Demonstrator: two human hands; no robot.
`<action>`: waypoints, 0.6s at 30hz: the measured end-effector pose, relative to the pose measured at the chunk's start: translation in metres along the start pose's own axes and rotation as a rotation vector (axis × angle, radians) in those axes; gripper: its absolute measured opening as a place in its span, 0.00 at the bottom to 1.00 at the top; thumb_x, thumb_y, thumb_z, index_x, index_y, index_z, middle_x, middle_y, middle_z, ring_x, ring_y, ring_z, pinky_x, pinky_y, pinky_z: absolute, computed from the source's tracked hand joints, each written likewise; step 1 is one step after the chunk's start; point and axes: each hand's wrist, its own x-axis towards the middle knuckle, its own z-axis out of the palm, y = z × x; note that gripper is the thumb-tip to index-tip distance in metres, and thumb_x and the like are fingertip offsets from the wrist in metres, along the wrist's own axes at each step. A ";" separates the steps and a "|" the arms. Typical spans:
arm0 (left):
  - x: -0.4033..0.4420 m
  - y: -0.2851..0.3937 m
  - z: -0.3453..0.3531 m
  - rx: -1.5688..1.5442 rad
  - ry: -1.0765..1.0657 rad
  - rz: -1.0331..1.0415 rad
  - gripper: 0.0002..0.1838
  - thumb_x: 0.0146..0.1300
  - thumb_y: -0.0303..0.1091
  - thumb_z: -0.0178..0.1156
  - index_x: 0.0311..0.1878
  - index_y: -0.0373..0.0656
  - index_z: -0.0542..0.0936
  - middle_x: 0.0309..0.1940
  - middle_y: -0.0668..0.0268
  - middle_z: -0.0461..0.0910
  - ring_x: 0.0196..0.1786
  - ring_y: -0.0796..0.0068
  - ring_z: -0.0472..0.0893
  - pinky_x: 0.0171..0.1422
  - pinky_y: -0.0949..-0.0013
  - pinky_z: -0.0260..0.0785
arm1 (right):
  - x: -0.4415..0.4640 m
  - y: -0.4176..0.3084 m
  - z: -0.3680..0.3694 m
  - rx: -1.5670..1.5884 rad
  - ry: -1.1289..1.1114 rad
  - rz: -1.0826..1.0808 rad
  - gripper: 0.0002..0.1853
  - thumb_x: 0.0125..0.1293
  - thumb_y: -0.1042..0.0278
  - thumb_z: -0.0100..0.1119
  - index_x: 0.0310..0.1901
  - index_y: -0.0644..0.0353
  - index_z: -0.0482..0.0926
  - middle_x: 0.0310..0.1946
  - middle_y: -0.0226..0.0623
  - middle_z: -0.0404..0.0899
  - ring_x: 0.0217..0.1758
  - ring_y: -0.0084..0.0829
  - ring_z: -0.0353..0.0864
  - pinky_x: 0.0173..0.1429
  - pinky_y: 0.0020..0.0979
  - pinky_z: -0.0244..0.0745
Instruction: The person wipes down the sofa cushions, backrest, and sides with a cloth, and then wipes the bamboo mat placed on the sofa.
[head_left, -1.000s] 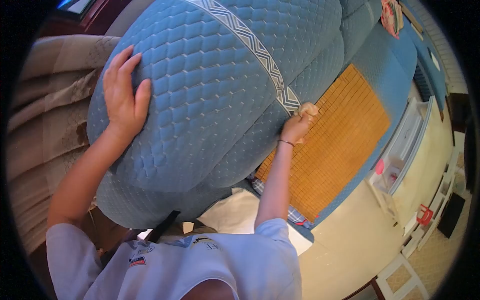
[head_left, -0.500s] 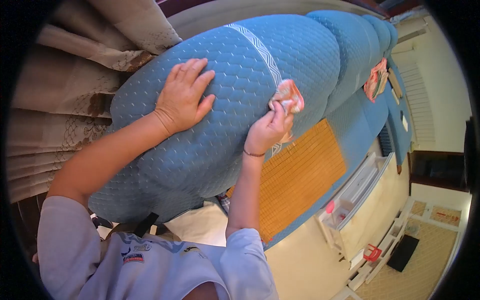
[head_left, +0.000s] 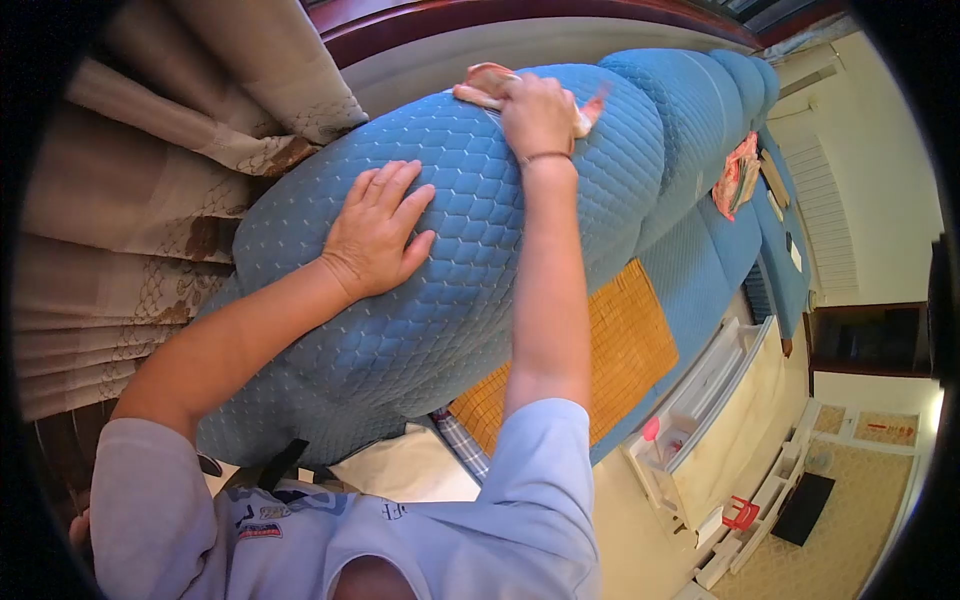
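1. The sofa [head_left: 345, 340] fills the middle of my view: blue quilted fabric, its back swelling in plump, rounded sections that run off toward the far wall [head_left: 880, 120].
2. Pale dashes mark the stitching, which puckers the cover into small honeycomb cells.
3. On the seat lies a mat [head_left: 630, 335], tan-orange and flat, ruled into a fine grid; checked fabric [head_left: 460, 447] shows by its near end.
4. To my left hangs a curtain [head_left: 130, 190] in heavy beige folds, with brown patterned patches; a glossy dark-red frame [head_left: 500, 22] runs behind the sofa.
5. To the right stands a long pale table [head_left: 735, 440] with an open drawer, a pink object [head_left: 651, 429] inside; beyond are a red stool [head_left: 740, 513] and a flat black panel [head_left: 803, 509].
6. My right hand [head_left: 537, 118] is closed over a soft, crumpled cloth [head_left: 482, 84], orange and white, pressed on the sofa's upper back, its ends poking out both sides.
7. My left hand [head_left: 378, 235] lies palm-down on the quilting, fingers loosely spread, holding nothing.
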 end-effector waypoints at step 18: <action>-0.002 0.001 0.000 0.005 0.003 -0.004 0.26 0.53 0.36 0.59 0.56 0.38 0.70 0.62 0.49 0.63 0.65 0.48 0.63 0.70 0.51 0.51 | -0.311 0.047 0.063 0.312 0.050 1.054 0.06 0.57 0.75 0.51 0.31 0.64 0.78 0.34 0.47 0.76 0.41 0.47 0.75 0.45 0.43 0.70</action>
